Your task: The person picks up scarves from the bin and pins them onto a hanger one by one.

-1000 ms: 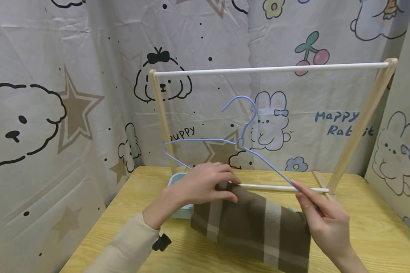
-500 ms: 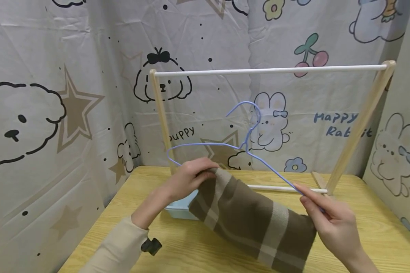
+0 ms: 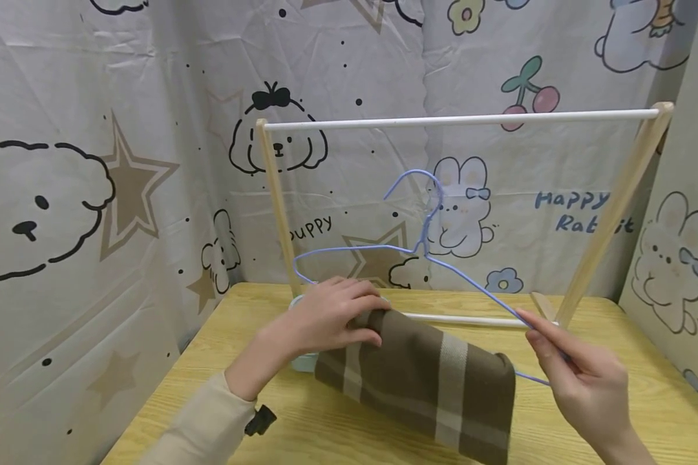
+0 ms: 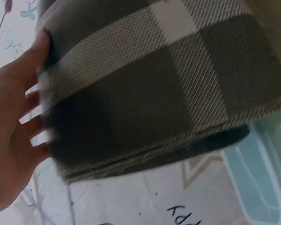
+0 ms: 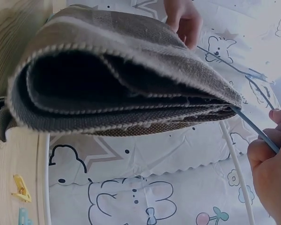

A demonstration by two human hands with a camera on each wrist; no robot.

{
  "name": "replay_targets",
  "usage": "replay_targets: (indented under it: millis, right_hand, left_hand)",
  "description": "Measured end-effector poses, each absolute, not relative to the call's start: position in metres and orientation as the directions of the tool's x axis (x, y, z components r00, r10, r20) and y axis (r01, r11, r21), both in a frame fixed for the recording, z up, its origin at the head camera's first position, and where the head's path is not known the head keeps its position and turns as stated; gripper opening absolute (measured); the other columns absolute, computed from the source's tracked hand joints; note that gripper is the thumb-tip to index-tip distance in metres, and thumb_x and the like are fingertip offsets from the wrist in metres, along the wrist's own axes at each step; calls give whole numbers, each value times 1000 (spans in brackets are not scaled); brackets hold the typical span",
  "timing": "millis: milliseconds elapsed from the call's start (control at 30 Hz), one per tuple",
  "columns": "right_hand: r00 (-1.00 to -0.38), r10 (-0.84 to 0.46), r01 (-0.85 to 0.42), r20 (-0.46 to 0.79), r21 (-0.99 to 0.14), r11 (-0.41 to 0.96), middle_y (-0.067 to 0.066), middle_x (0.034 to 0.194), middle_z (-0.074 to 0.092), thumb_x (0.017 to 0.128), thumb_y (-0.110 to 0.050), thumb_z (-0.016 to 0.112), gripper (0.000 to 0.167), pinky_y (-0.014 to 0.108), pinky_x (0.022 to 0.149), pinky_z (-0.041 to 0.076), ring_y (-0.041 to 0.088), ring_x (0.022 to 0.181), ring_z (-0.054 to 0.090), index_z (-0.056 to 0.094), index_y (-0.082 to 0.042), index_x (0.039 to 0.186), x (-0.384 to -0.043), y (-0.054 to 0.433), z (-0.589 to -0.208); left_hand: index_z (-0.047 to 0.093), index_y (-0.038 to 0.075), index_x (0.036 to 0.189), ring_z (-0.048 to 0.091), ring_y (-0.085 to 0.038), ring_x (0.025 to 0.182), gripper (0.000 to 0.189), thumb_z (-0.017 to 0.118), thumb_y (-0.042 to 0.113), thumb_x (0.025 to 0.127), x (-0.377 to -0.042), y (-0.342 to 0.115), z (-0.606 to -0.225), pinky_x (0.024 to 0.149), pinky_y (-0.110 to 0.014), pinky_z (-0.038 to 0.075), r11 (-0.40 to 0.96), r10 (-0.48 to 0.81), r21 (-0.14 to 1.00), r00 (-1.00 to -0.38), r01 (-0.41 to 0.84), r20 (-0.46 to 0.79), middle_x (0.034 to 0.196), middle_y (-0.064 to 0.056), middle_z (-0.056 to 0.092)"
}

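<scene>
A brown plaid cloth, perhaps a scarf (image 3: 413,368), lies folded over the lower bar of a blue wire hanger (image 3: 471,284). My left hand (image 3: 337,316) grips its upper left edge, thumb in front and fingers behind. Out to the right, my right hand (image 3: 587,381) holds the hanger by its right corner, hook upward. A short piece of the lower bar shows between the cloth and that hand. In the right wrist view the cloth's folded layers (image 5: 122,89) face the camera. Behind the left hand, the hanger's left corner is partly hidden.
A wooden rack with a white top rod (image 3: 459,120) stands at the back of the table (image 3: 209,394). Behind the cloth sits a light blue bin (image 4: 262,183), mostly covered in the head view. Yellow (image 5: 21,189) and teal (image 5: 23,216) clips lie on the table.
My right hand and the hanger have shifted to the right. My left hand raised the cloth's left edge, then lowered it. The cloth's right edge now stands away from my right hand.
</scene>
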State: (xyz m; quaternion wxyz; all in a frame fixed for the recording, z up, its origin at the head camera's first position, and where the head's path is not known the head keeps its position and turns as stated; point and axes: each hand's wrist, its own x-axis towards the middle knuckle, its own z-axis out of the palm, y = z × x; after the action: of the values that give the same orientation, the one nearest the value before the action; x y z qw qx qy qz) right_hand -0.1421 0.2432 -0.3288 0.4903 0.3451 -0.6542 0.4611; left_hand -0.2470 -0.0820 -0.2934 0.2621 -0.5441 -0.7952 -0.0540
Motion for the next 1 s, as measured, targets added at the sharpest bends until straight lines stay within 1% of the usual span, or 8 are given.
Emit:
replay_targets:
  millis: [100, 300, 367, 433, 533, 667, 800, 1000]
  right_hand:
    - [-279, 3, -909, 960, -265, 320, -6, 72, 61, 87, 12, 66, 17, 7, 44, 20, -4, 45, 24, 68, 22, 100, -142, 242, -328]
    - [-298, -29, -913, 954, -276, 301, -6, 82, 64, 86, 13, 66, 17, 7, 43, 20, -2, 46, 23, 68, 21, 101, -144, 240, -329]
    - [-294, -33, -909, 955, -269, 319, -7, 76, 61, 87, 11, 66, 17, 7, 43, 20, -3, 46, 22, 68, 20, 101, -144, 240, -329]
    - [-288, -24, -904, 957, -264, 337, -6, 70, 57, 87, 11, 66, 17, 6, 43, 19, -3, 46, 22, 69, 20, 101, -144, 240, -328]
    - [-282, -2, -898, 959, -263, 352, -6, 61, 46, 86, 12, 66, 17, 6, 43, 18, -4, 45, 22, 69, 20, 100, -144, 239, -327]
    - [-270, 14, -907, 963, -259, 332, -6, 66, 56, 86, 12, 66, 16, 6, 42, 17, -3, 45, 22, 68, 21, 99, -145, 235, -326]
    - [-259, 6, -915, 966, -248, 320, -6, 84, 70, 87, 10, 67, 16, 6, 43, 18, -3, 47, 23, 69, 21, 99, -147, 232, -327]
    - [-280, -50, -912, 959, -249, 325, -5, 94, 73, 88, 9, 67, 17, 6, 43, 19, -4, 48, 24, 69, 19, 101, -147, 230, -326]
  left_hand:
    - [68, 19, 119, 64, -11, 105, 38, 70, 44, 90, -249, -75, -299, 92, -31, 52, 376, 840, -221, -230, 900, 491, 111, 6, 68]
    - [72, 17, 117, 64, -8, 96, 23, 68, 17, 94, -261, -74, -296, 83, -25, 50, 235, 841, -97, -152, 967, 519, 107, 6, 72]
    - [71, 17, 121, 62, -7, 94, 27, 63, 10, 96, -262, -75, -292, 82, -25, 48, 215, 853, -38, -169, 976, 494, 110, 7, 72]
    - [69, 17, 124, 61, -8, 100, 30, 60, 7, 98, -261, -74, -288, 86, -27, 47, 222, 864, 14, -203, 975, 461, 118, 7, 71]
    - [65, 18, 131, 60, -10, 113, 31, 59, 17, 100, -255, -70, -284, 98, -31, 46, 274, 882, 38, -267, 961, 389, 128, 7, 67]
    - [64, 21, 131, 60, -10, 120, 40, 63, 42, 97, -244, -59, -287, 104, -34, 44, 330, 900, -81, -288, 940, 327, 127, 8, 67]
    - [68, 20, 123, 64, -8, 108, 31, 65, 35, 96, -243, -49, -291, 96, -29, 48, 298, 904, -178, -218, 938, 367, 115, 10, 70]
    - [71, 20, 121, 65, -6, 98, 26, 67, 20, 95, -250, -48, -293, 87, -23, 51, 200, 895, -188, -101, 962, 435, 106, 12, 71]
